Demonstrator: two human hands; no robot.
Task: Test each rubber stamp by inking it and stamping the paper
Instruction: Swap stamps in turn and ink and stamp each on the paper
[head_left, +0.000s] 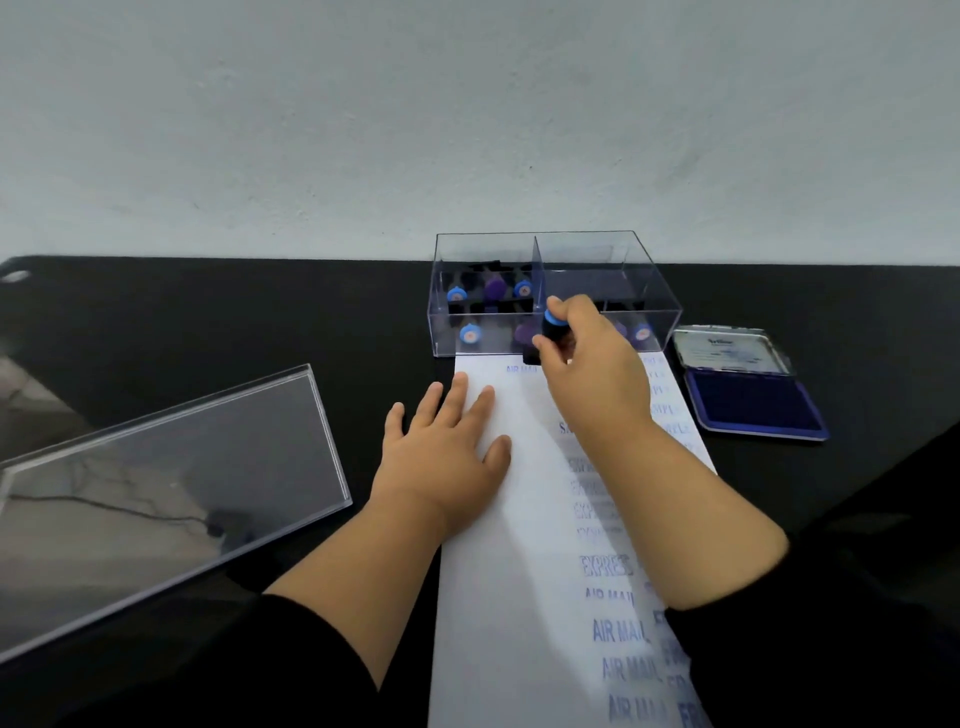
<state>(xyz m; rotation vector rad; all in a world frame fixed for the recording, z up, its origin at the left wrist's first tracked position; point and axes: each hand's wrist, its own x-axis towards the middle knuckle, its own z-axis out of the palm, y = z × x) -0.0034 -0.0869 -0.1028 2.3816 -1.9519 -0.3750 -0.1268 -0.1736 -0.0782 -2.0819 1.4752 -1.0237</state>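
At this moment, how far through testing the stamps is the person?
Well under way: the paper already carries rows of AIR MAIL and EXPRESS prints. In hand: the right hand grips a blue-topped stamp at the paper's far end while the left hand rests flat on the sheet. Left: several stamps sit in the clear box; which are tested is unclear.

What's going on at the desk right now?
A person is testing stamps. The right hand grips a blue-topped stamp at the far end of the paper strip, while the left hand lies flat on the strip. AIR MAIL and EXPRESS prints already run down it. The ink pad sits open on the right.
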